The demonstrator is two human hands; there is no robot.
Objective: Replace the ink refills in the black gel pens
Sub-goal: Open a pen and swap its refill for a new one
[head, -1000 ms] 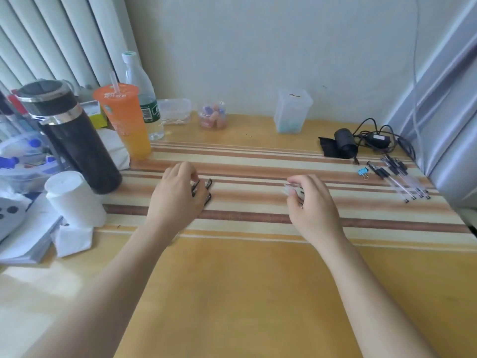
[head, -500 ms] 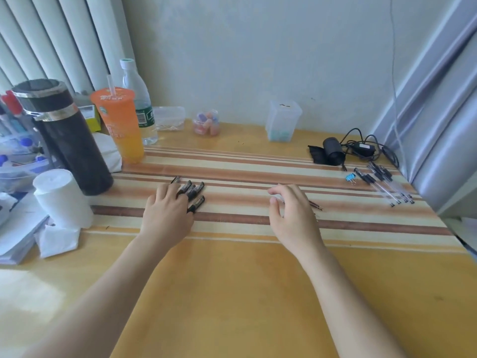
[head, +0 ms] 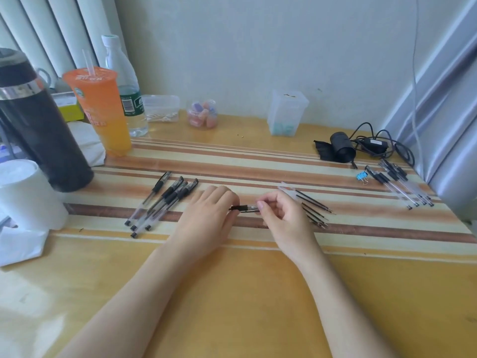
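Both hands hold one black gel pen (head: 244, 208) level above the striped mat, mid-table. My left hand (head: 206, 218) grips its black end; my right hand (head: 281, 215) pinches the clear barrel end. Most of the pen is hidden by the fingers. Several capped black gel pens (head: 165, 200) lie fanned out on the mat left of my left hand. Several loose black ink refills (head: 313, 206) lie just right of my right hand, partly hidden behind it. Another group of pens (head: 402, 184) lies at the far right of the mat.
A black flask (head: 38, 125), an orange cup with straw (head: 103, 109), a water bottle (head: 124, 83) and a tissue roll (head: 25, 195) stand at the left. A blue binder clip (head: 362, 177), a black charger and cable (head: 361, 148) and a clear box (head: 286, 112) sit behind.
My hands left the two piles and came together at mid-table holding one pen. The pens on the left and the refills on the right now lie uncovered. The camera moved closer.
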